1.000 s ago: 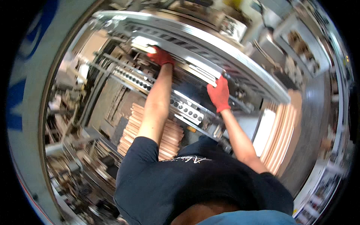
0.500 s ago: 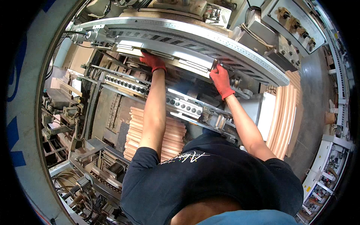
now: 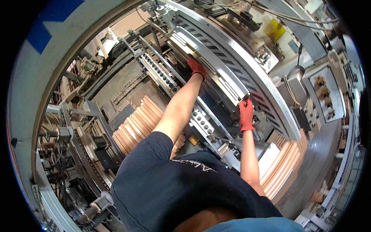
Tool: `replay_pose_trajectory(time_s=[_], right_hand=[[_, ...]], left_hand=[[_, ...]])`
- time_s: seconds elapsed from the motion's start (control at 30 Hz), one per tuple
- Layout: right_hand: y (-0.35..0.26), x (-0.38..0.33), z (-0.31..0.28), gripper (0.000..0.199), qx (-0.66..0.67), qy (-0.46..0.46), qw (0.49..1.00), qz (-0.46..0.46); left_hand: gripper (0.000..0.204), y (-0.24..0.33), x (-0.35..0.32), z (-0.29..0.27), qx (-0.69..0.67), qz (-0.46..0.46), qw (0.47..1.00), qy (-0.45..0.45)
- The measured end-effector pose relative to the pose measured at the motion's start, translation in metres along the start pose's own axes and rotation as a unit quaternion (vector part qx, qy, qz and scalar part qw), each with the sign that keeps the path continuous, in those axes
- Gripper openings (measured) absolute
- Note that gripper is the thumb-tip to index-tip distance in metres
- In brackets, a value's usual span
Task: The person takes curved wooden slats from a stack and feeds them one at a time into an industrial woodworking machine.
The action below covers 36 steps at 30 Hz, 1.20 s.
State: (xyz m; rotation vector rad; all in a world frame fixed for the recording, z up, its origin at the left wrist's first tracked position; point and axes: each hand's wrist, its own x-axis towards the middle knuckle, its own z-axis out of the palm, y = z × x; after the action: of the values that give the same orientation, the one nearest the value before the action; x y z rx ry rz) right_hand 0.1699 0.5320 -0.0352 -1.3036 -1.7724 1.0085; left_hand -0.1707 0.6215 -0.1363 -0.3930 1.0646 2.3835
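A long pale strip [image 3: 211,71] lies lengthwise under a silver machine bar [image 3: 223,63]. My left hand [image 3: 196,67], in a red glove with dark fingertips, is closed around the strip's near edge toward its far-left part. At its right end my right hand [image 3: 246,115], also red-gloved, has its fingers curled against the strip and the bar's corner. The fingertips there are partly hidden. Both arms are stretched forward over the machine.
A curved metal rail [image 3: 247,54] runs beyond the bar. Nearer me is a row of black rollers [image 3: 157,72]. Stacked wooden strips [image 3: 135,123] lie at the left, and more wooden mouldings [image 3: 284,160] at the right. A switch box [image 3: 326,92] stands at far right.
My view has turned, so the machine now runs more steeply from upper left to lower right. Both hands keep their places along the strip and bar.
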Motion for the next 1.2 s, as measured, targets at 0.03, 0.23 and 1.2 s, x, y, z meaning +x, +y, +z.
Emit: replay_pose_trajectory(time_s=[0.03,0.23,1.2], right_hand=[[-0.006,-0.002,-0.001,0.016,-0.022,0.012,1.0,-0.018],[-0.008,-0.03,0.013,0.031,-0.066,0.036,0.997,-0.02],[-0.001,-0.011,-0.022,0.024,0.16,-0.062,0.98,0.102]], left_hand=[[0.076,-0.001,0.006,-0.002,-0.016,0.0,1.0,-0.023],[0.08,0.011,-0.045,0.017,0.245,-0.002,0.964,0.101],[0.074,0.012,-0.126,0.03,0.2,0.115,0.973,0.002]])
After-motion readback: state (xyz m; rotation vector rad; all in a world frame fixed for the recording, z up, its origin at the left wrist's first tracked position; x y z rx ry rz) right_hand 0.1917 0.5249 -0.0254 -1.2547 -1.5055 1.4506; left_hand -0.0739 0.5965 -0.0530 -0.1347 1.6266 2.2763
